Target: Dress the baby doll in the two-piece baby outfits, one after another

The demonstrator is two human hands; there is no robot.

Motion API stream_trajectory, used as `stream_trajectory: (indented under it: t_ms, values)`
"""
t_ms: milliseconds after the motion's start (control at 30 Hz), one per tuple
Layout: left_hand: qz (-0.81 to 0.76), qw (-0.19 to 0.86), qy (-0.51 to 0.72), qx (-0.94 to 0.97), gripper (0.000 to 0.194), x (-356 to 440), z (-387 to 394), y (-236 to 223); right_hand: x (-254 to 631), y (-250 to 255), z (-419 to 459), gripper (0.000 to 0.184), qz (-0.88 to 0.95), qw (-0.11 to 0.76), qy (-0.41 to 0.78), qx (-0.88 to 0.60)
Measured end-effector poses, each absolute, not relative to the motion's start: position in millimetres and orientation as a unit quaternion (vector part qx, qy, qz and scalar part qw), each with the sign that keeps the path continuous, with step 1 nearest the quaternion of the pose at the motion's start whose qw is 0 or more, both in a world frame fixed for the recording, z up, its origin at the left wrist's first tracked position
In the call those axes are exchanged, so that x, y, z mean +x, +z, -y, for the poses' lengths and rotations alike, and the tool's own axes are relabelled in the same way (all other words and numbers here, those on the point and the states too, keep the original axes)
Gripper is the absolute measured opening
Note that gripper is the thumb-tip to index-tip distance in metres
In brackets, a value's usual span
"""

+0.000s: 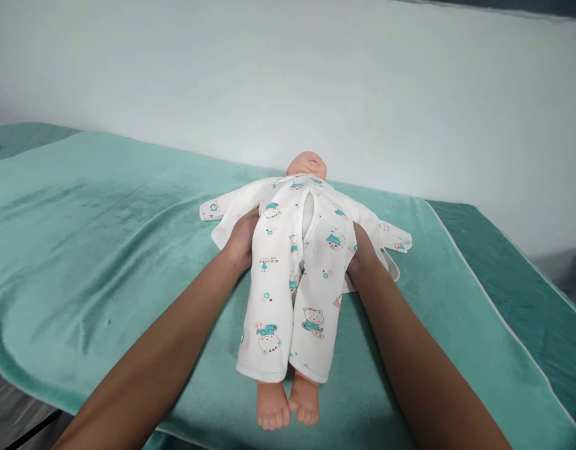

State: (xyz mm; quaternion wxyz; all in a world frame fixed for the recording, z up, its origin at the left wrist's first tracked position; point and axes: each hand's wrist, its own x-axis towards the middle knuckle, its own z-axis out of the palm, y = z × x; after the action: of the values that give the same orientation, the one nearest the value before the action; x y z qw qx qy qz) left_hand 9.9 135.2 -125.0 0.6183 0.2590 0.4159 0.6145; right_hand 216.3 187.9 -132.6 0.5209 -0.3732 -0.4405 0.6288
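Observation:
A baby doll (307, 164) lies on its back with its feet toward me. It wears white printed pants (273, 281) with a slit at the crotch, and a white long-sleeved top (243, 197) whose sleeves spread out to both sides. My left hand (243, 240) is at the doll's left-hand side in view, by the hip, with its fingers hidden behind the pants and top. On the opposite side, my right hand (360, 250) reaches in at the other hip, fingers likewise out of sight. The doll's bare feet (273, 406) stick out of the pant legs.
A light green plush blanket (105, 250) with some folds covers the surface under the doll. A darker green cover (503, 281) shows at the right. Behind stands a white wall (269, 75). Dark flooring (11, 406) appears at the lower left.

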Motion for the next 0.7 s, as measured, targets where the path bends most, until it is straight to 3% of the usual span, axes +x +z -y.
stream_trajectory:
  t_ms: [267,467,600,700]
  values:
    - [-0.455,0.522,0.630,0.352,0.042,1.3,-124.5,-129.2,221.0,-127.6,-182.0,0.031,0.441,0.513,0.637,-0.370]
    - [-0.543,0.405,0.570,0.464,0.037,-0.5,-35.7,-137.5,225.5,-118.0,-99.4,0.043,0.589,0.571,0.372,-0.436]
    - [-0.545,0.338,0.502,0.580,0.031,-7.1,38.1,-157.8,221.9,-108.4,-20.9,0.034,0.755,0.483,0.221,-0.383]
    - [-0.550,0.258,0.449,0.656,0.040,-6.3,67.8,-167.0,211.4,-100.5,23.1,0.029,0.823,0.385,0.225,-0.352]
